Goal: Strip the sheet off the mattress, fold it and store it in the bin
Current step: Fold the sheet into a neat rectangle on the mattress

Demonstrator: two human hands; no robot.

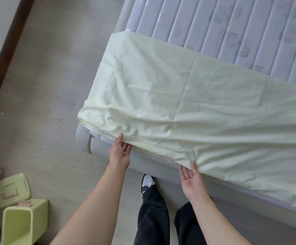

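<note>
A pale yellow sheet (187, 103) lies folded over the near part of the mattress (232, 29), whose quilted grey-white top is bare farther back. My left hand (120, 152) reaches to the sheet's hanging near edge with straight fingers, the fingertips touching the fabric near its gathered corner. My right hand (192, 181) is palm up with straight fingers, the tips slipped under the sheet's edge farther right. A light green bin (25, 221) stands on the floor at the lower left, and its green lid (14, 189) leans behind it.
The grey padded bed frame (143, 161) runs along the near side of the mattress. My legs in dark trousers and one shoe (148, 183) stand right beside it. Grey floor (46, 85) spreads left of the bed, with a dark baseboard (7, 50) at far left.
</note>
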